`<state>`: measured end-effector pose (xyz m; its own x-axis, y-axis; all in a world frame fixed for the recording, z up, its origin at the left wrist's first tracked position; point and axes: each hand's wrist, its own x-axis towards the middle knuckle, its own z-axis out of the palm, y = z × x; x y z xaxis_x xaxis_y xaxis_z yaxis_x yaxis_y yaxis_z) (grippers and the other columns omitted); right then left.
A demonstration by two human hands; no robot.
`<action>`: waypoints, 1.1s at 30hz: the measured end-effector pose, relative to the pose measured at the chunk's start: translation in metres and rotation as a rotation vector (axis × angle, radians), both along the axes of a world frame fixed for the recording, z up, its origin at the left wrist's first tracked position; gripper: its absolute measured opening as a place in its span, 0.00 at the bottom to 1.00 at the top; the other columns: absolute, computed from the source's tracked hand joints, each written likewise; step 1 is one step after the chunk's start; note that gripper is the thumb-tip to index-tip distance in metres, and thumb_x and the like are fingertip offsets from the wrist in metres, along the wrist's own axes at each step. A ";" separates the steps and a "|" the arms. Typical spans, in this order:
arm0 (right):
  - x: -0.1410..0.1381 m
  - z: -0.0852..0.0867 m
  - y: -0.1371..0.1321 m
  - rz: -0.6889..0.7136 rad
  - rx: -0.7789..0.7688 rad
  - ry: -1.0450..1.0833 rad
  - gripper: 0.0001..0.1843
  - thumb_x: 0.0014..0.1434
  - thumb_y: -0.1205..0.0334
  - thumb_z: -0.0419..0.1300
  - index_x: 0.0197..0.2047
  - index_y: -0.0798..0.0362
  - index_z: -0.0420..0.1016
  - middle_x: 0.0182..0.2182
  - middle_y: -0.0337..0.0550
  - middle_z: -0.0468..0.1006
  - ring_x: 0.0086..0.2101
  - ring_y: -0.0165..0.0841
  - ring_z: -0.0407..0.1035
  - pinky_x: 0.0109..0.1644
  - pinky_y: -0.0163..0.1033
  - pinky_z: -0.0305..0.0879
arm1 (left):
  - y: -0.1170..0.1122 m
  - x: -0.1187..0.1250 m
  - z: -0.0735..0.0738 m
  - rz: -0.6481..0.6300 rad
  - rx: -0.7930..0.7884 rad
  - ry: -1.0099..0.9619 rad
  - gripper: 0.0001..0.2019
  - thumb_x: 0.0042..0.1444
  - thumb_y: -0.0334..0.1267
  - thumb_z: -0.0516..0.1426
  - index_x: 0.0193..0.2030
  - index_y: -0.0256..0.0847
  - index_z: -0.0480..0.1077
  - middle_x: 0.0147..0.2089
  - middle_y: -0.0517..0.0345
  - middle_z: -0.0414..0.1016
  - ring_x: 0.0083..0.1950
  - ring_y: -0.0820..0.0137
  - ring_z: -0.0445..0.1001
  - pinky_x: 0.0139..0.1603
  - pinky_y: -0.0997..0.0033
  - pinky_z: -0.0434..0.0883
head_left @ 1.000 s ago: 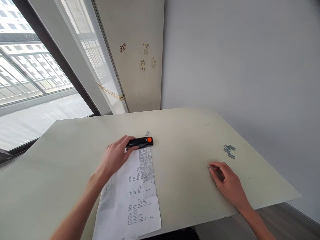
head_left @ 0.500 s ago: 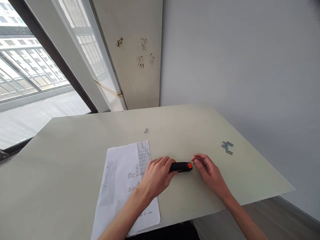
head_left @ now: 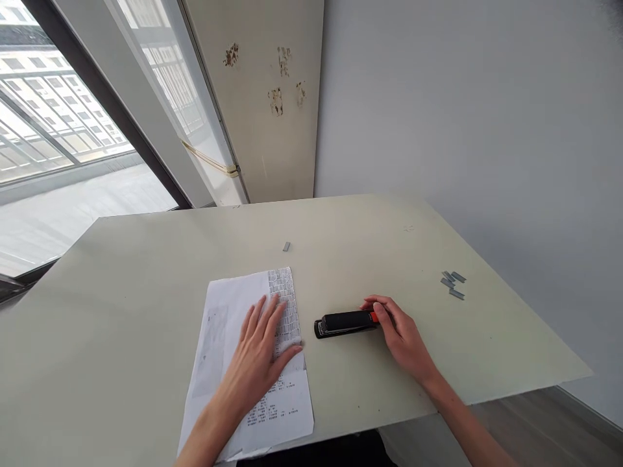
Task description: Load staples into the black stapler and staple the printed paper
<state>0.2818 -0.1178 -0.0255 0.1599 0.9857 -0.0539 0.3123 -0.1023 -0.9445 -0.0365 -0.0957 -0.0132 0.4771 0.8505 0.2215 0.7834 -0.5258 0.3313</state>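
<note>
A black stapler point(head_left: 343, 323) with an orange end lies on the pale table point(head_left: 146, 272), just right of a printed sheet of paper point(head_left: 228, 324). My right hand point(head_left: 399, 334) grips the stapler's orange end with curled fingers. My left hand point(head_left: 257, 353) lies flat on the paper, fingers stretched out and apart, holding nothing.
Several loose staple strips point(head_left: 452, 284) lie near the table's right edge by the grey wall. One small staple piece point(head_left: 286, 246) sits beyond the paper. A window and a stained panel stand behind the table. The table's front edge is close to me.
My left hand let go of the stapler and moved left onto the paper. My right hand closed on the stapler's orange end. A second ago the stapler lay at the paper's top.
</note>
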 end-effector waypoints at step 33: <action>0.004 -0.001 -0.006 0.171 0.116 -0.307 0.21 0.69 0.39 0.60 0.56 0.41 0.75 0.53 0.46 0.81 0.53 0.46 0.74 0.58 0.51 0.71 | 0.017 0.038 0.011 -0.186 0.018 -0.190 0.07 0.74 0.39 0.56 0.52 0.47 0.76 0.57 0.55 0.82 0.68 0.54 0.71 0.64 0.49 0.72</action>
<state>0.2861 -0.1240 -0.0267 -0.0159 0.9963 0.0846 0.5863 0.0778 -0.8063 0.0019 -0.0790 -0.0022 0.5734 0.7470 0.3366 0.5970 -0.6622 0.4529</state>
